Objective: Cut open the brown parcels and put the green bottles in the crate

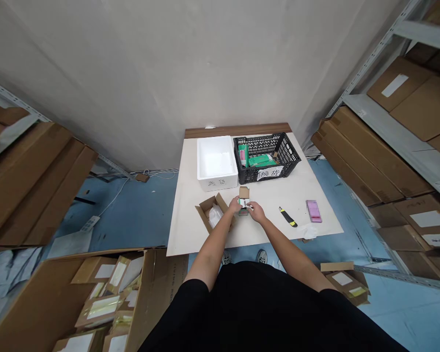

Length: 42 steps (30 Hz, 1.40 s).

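Between my hands stands a small green box (243,212) with its brown lid flap (244,192) raised. My left hand (235,205) grips the box's left side. At its right edge is my right hand (256,212), fingers closed at the opening beside something small and white; what they pinch is too small to make out. An open brown carton (206,204) with white wrapping (215,215) inside sits just left of my left hand. To the right of my right hand lies a black and yellow utility knife (288,216).
Behind my hands are a white foam box (217,183) and a black crate (249,174) holding green boxes. A blurred purple pack (314,211) and crumpled clear plastic (308,231) lie at the table's right. A large carton of parcels (139,293) stands front left; shelves flank both sides.
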Motion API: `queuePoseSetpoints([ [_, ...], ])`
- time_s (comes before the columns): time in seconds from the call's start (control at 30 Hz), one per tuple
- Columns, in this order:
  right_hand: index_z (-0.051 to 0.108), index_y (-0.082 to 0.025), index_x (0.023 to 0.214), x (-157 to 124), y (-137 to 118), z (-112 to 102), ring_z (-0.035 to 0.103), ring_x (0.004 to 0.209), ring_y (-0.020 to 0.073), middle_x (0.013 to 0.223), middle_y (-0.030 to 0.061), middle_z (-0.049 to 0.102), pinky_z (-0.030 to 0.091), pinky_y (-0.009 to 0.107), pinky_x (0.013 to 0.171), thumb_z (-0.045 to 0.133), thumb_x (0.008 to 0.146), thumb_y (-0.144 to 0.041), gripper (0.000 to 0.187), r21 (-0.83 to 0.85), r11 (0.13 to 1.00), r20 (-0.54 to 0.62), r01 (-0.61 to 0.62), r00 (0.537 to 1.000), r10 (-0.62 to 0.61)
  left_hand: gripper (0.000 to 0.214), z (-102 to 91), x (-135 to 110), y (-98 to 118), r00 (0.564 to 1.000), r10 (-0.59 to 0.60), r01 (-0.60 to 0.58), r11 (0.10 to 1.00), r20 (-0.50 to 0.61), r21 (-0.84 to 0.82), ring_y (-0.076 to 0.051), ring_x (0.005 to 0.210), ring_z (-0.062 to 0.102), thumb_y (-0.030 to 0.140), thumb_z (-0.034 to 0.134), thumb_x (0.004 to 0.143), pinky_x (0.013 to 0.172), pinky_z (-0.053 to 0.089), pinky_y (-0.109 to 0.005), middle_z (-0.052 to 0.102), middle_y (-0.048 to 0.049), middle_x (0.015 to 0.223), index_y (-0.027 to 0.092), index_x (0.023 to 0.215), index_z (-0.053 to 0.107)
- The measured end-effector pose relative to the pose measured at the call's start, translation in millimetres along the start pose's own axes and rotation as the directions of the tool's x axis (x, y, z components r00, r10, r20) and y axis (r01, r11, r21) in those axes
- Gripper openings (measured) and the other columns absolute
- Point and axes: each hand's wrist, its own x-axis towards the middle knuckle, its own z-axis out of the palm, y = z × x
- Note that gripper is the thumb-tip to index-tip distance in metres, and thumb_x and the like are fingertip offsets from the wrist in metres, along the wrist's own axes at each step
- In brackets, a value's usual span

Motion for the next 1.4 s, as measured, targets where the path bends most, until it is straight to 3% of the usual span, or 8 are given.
queuePoseSetpoints([
  [0.13,0.077,-0.03,0.1,-8,4,0,0.071,0.102,0.0253,0.114,0.0005,0.078,0.055,0.044,0.103,0.071,0.074,-0.019,0.029,0.132,0.989,0.039,-0.07,0.997,0.065,0.055,-11.2,-5,-2,0.987,0.161,-0.162,0.986,-0.016,-0.04,-0.024,0.122,0.068,0.008,0.071,0.07,0.108,0.053,-0.037,0.071,-0.008,0.135,0.021,0.124,0.069],
  [0.3,0.074,-0.028,0.102,-13,4,-7,0.072,0.105,0.0264,0.116,0.002,0.077,0.058,0.043,0.1,0.076,0.072,-0.027,0.031,0.243,0.964,-0.015,-0.105,0.994,0.112,0.045,-29.6,-18,-6,0.919,0.356,-0.368,0.929,0.171,0.047,-0.031,0.138,0.059,0.02,0.088,0.065,0.117,0.047,-0.042,0.066,-0.0098,0.14,0.022,0.108,0.074],
  [0.4,0.071,-0.028,0.109,-15,1,-7,0.071,0.105,0.0257,0.121,0.0038,0.075,0.058,0.042,0.098,0.075,0.076,-0.032,0.034,0.247,0.968,-0.06,-0.051,0.996,0.068,0.049,-31.0,-22,-5,0.92,0.332,-0.354,0.932,0.209,0.08,-0.032,0.143,0.057,0.026,0.093,0.066,0.12,0.045,-0.043,0.06,-0.0121,0.151,0.023,0.111,0.074],
  [0.57,0.072,-0.026,0.11,-16,-1,1,0.069,0.102,0.0247,0.124,0.0062,0.072,0.056,0.043,0.1,0.069,0.08,-0.026,0.03,0.128,0.991,-0.071,0.038,0.997,-0.029,0.034,-23.7,-24,-4,0.938,0.303,-0.324,0.939,0.168,0.113,-0.031,0.147,0.055,0.017,0.079,0.078,0.123,0.043,-0.044,0.058,-0.012,0.156,0.022,0.111,0.077],
  [0.9,0.074,-0.026,0.107,-18,6,15,0.067,0.097,0.0248,0.122,0.0081,0.069,0.055,0.044,0.102,0.062,0.086,-0.022,0.024,0.056,0.998,-0.134,0.008,0.991,-0.001,0.029,-22.6,-26,-6,0.928,0.325,-0.354,0.921,0.182,0.164,-0.032,0.143,0.06,0.02,0.075,0.084,0.121,0.046,-0.047,0.06,-0.0075,0.157,0.027,0.111,0.081],
  [1.1,0.073,-0.025,0.107,-18,5,23,0.069,0.097,0.0253,0.121,0.0087,0.07,0.056,0.046,0.105,0.065,0.083,-0.024,0.026,0.159,0.987,-0.194,-0.026,0.979,0.057,0.031,-18.9,-25,-9,0.928,0.33,-0.356,0.922,0.172,0.152,-0.033,0.137,0.064,0.028,0.079,0.085,0.12,0.047,-0.05,0.061,-0.007,0.156,0.029,0.116,0.081],
  [1.27,0.067,-0.025,0.123,-19,4,29,0.071,0.098,0.0242,0.12,0.008,0.072,0.059,0.045,0.1,0.068,0.077,-0.024,0.047,0.271,0.957,-0.218,-0.1,0.962,0.163,0.034,-21.5,-19,-17,0.926,0.307,-0.337,0.935,0.219,0.113,-0.034,0.129,0.069,0.026,0.085,0.078,0.117,0.05,-0.051,0.056,-0.011,0.161,0.025,0.112,0.083],
  [1.4,0.065,-0.026,0.121,-16,7,29,0.072,0.109,0.0256,0.124,0.0081,0.072,0.059,0.043,0.099,0.072,0.067,-0.022,0.055,0.458,0.88,-0.175,-0.126,0.958,0.228,0.036,-15.4,-14,-18,0.948,0.281,-0.293,0.954,0.153,0.06,-0.036,0.128,0.069,0.021,0.081,0.08,0.115,0.053,-0.053,0.06,-0.0146,0.157,0.022,0.115,0.083],
])
